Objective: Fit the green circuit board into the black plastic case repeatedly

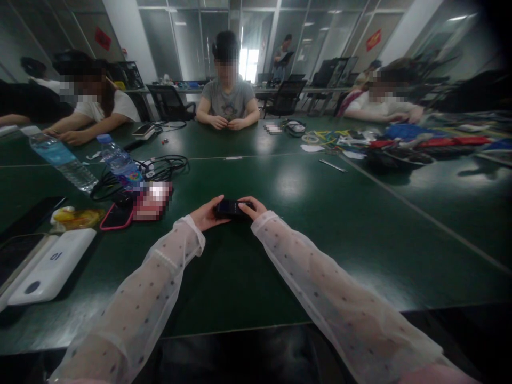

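Note:
Between my two hands is a small dark device like a phone, held low over the green table. My left hand grips its left end, thumb along the top edge and fingers beneath. At the right end, my right hand holds it with the thumb on its dark face. What the face shows is too small to read. Sheer white dotted sleeves cover both my forearms.
Left on the table are a pink-edged phone, a red case, two bottles, black cables and a white power bank. A wrench and a heap of cables and tools lie right. Several people sit beyond.

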`<state>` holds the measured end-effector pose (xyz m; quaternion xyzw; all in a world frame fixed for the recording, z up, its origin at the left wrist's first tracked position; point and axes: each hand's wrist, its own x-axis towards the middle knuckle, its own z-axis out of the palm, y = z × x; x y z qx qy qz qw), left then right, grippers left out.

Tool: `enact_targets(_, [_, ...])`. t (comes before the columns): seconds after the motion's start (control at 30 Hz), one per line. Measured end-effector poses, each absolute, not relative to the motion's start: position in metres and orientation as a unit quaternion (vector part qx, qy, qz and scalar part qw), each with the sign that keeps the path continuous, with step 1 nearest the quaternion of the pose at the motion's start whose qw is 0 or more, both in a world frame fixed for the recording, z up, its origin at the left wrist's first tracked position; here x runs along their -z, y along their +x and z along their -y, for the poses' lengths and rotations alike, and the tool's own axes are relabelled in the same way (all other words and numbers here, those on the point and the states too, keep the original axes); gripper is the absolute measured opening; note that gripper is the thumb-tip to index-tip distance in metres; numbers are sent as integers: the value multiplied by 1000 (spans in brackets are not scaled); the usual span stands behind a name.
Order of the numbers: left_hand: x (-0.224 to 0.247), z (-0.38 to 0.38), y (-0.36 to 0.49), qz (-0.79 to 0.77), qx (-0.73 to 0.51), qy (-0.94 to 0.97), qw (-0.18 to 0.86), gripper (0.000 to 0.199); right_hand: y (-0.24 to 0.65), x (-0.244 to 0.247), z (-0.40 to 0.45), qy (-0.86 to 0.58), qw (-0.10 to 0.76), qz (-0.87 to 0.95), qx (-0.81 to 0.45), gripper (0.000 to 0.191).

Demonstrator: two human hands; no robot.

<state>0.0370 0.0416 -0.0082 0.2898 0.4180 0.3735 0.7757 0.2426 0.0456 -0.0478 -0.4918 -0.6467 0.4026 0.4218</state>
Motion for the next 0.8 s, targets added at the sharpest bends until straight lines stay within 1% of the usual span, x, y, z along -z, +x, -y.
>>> enact_targets(0.1, [6,-41,37,-430,-371,284,773,43,240,50,-43,-502,424,659,-367,32])
enact_targets(0.2, [6,-41,38,-443,-368,286,766,42,241,50,-39,-504,409,704,-288,27])
enact_targets(0.27, [6,-42,38,-445,-362,294,765,42,242,48,-36,-494,393,737,-243,27])
enact_targets(0.33, [7,-43,37,-442,-359,299,766,44,243,44,-34,-474,388,759,-220,32])
enact_targets(0.43, [8,-44,36,-440,-358,298,768,42,242,40,-32,-450,384,785,-187,49])
enact_targets(0.5, [9,-44,35,-429,-351,297,778,41,240,39,-33,-450,377,793,-167,56])
enact_targets(0.67, [14,-47,28,-389,-322,314,804,47,241,41,-37,-454,375,787,-182,55])
enact_targets(0.8, [16,-49,25,-361,-319,310,820,45,244,42,-38,-443,422,755,-236,53])
